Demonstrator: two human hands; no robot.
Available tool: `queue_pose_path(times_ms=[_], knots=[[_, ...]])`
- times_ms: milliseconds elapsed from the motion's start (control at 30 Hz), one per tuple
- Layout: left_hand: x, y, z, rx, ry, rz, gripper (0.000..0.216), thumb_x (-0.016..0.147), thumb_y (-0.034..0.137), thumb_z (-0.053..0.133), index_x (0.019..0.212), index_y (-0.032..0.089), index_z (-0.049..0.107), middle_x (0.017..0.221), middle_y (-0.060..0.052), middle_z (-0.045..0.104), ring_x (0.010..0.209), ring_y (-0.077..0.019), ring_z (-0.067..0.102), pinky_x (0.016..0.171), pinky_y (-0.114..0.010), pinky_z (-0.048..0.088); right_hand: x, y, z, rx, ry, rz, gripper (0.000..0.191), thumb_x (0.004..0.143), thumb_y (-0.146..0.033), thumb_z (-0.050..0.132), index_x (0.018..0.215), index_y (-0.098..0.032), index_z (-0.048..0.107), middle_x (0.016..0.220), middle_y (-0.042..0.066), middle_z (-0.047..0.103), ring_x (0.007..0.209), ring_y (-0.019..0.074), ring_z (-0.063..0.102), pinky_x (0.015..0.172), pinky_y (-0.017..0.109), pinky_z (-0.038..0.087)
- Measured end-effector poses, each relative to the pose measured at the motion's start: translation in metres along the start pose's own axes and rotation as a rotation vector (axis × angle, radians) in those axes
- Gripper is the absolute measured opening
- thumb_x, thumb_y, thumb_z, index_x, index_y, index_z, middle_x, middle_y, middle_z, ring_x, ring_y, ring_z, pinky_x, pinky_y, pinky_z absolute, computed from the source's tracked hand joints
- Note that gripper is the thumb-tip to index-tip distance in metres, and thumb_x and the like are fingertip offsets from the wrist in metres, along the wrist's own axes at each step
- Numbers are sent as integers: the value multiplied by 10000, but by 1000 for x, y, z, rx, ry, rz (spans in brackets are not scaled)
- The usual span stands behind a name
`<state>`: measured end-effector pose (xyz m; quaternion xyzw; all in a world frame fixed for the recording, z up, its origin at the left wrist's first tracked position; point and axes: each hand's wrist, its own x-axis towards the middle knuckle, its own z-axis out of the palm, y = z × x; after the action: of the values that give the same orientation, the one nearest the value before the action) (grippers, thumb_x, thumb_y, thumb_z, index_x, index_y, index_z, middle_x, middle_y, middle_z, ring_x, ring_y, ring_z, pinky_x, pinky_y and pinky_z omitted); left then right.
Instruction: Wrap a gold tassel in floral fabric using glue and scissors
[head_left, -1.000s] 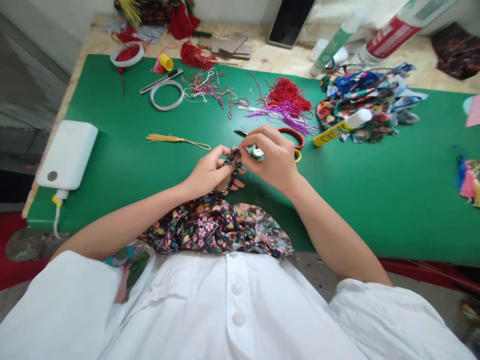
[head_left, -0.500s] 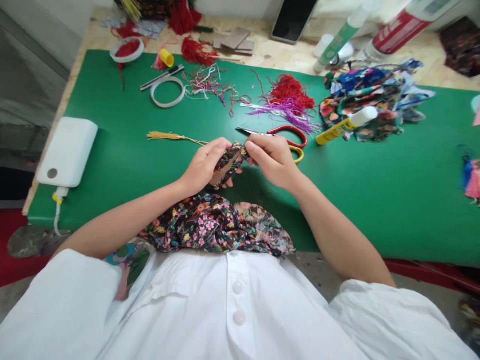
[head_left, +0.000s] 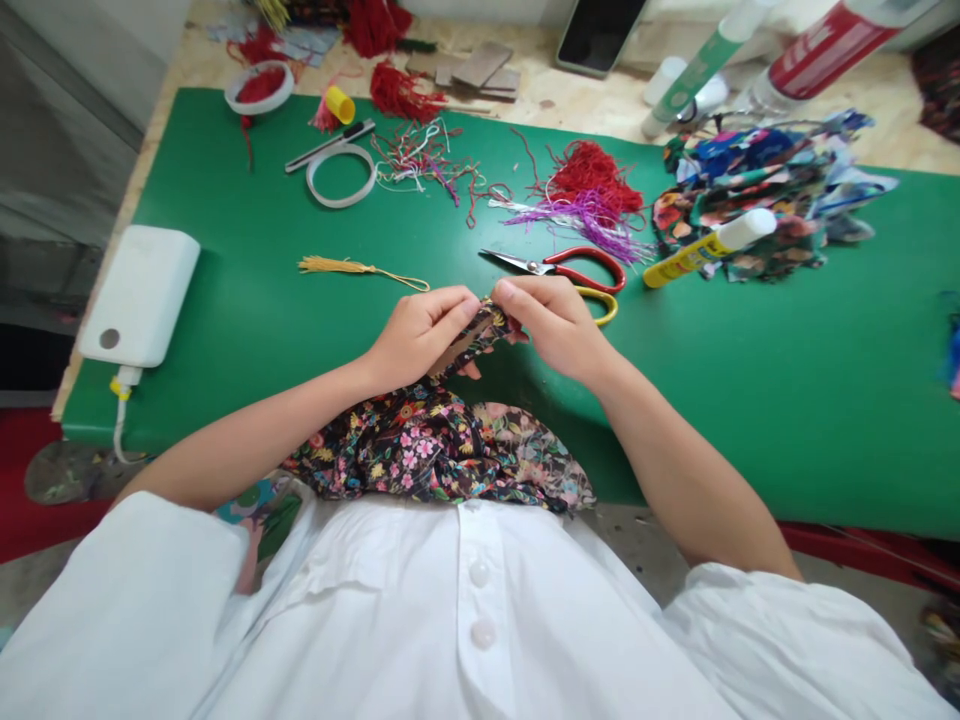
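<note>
Between both hands is a small piece of dark floral fabric (head_left: 487, 328) with a bare brown backing (head_left: 450, 355) showing inside its edge. My left hand (head_left: 424, 335) is closed on its left side, thumb on top. Closed on the upper right corner is my right hand (head_left: 559, 325), its thumb and forefinger pinching the edge; the thumbs nearly meet. Below lies a larger bunched floral cloth (head_left: 420, 445) against my shirt. Red-and-yellow-handled scissors (head_left: 585, 268) lie just beyond my right hand. A yellow tassel (head_left: 337, 265) rests past my left hand.
A green mat (head_left: 750, 400) covers the table. Red and purple threads (head_left: 592, 190), a tape roll (head_left: 341, 175), a cutter knife (head_left: 330, 145) and a yellow glue stick (head_left: 705, 250) lie beyond. Fabric scraps (head_left: 787, 180) are at right, a white power bank (head_left: 141, 295) at left.
My fingertips have shifted along the fabric's upper edge and come closer together, with the left hand covering more of the brown backing. The view has shifted slightly.
</note>
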<state>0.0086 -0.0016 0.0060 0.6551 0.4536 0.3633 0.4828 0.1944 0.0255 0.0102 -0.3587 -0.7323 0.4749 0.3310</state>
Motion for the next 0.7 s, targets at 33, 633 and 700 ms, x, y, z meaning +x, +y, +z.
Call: queue_pose_path(times_ms=[33, 633, 700], knots=[[0, -1, 0, 37, 15, 23, 419, 945, 522, 543, 703, 181, 569, 617, 14, 569, 642, -132, 557, 647, -251, 439, 0, -1, 0, -19, -8, 2, 599, 939, -675, 494, 581, -204, 408, 517, -40, 386, 507, 101, 349, 508, 279, 273], [1, 5, 2, -439, -262, -396, 317, 1010, 296, 463, 778, 115, 583, 554, -15, 657, 442, -88, 612, 447, -153, 449, 2, 4, -2, -251, -123, 53, 417, 1003, -360, 411, 621, -194, 400, 549, -41, 396, 524, 87, 329, 532, 255, 244], [2, 4, 3, -426, -257, -411, 319, 1009, 259, 442, 764, 115, 586, 559, -23, 665, 435, -92, 609, 442, -161, 448, 2, 6, -1, -310, -129, 33, 408, 989, -350, 429, 613, -196, 390, 529, -54, 348, 507, 82, 296, 519, 255, 226]])
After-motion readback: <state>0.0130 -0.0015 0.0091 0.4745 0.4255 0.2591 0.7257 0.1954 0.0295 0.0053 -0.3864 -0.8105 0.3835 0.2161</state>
